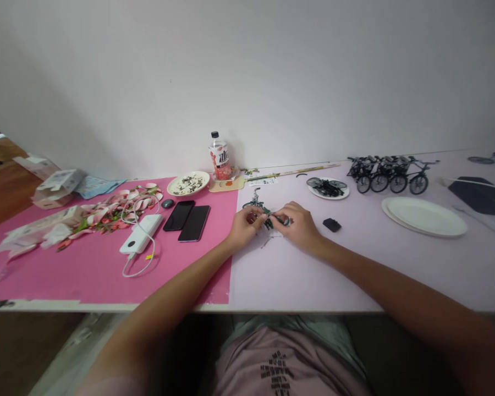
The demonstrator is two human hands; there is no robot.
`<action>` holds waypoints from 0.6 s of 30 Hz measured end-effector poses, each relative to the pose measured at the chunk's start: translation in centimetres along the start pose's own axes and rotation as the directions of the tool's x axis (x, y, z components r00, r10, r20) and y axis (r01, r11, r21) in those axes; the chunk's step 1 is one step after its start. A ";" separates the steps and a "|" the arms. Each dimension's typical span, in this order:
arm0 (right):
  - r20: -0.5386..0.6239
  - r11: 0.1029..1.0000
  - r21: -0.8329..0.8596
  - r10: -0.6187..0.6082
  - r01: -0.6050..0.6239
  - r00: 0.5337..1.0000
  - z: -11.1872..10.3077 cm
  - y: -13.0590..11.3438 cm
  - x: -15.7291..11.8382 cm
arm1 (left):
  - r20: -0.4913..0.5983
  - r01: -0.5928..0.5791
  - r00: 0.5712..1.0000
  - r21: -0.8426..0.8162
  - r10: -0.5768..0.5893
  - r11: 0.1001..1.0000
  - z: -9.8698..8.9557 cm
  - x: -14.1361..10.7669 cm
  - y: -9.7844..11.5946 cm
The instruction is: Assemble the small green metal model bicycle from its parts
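Observation:
My left hand (247,226) and my right hand (296,224) meet over the lilac part of the table. Both have their fingertips pinched on a small dark model bicycle part (268,221), mostly covered by the fingers. Just behind the left hand, a partly built model bicycle (254,199) shows its thin frame; whether it joins the held part I cannot tell. Several tiny dark bits (270,240) lie below the hands. To the right sits a small black block (332,224), and farther back a white plate (344,193) bears black wheels and parts.
Several finished model bicycles (391,175) stand in a row at back right, near stacked white plates (433,217) and a black mat (480,195). On the pink side are two phones (194,223), a power bank (141,235), petals (115,209), a dish (190,190) and a bottle (220,159).

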State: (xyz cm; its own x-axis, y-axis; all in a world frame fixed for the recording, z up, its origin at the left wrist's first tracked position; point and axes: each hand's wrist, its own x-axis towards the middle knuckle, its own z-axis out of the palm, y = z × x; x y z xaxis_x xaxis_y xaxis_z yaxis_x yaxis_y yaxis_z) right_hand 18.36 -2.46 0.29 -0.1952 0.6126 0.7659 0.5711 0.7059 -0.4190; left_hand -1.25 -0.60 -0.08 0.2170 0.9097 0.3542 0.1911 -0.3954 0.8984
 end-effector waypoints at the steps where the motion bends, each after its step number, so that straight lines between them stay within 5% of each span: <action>1: 0.012 1.000 0.014 -0.002 0.002 1.000 0.0 0.0 0.0 | 0.001 -0.002 1.000 0.001 0.002 1.000 0.0 0.0 0.0; 8: 0.090 0.999 0.046 -0.014 0.010 0.996 0.0 0.3 -0.1 | -0.003 0.014 1.000 -0.022 -0.014 1.000 0.0 0.0 0.0; 18: 0.005 0.999 0.014 0.032 -0.032 0.999 -0.3 0.3 0.2 | 0.006 0.021 1.000 -0.019 -0.021 1.000 0.1 0.0 0.2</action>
State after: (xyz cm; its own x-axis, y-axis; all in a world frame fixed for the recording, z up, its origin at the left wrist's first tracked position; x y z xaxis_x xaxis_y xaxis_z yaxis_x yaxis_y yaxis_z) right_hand 18.75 -2.20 0.45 -0.1806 0.6367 0.7496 0.5660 0.6906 -0.4503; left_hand -1.10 -0.74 0.10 0.2181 0.9171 0.3336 0.1770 -0.3733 0.9107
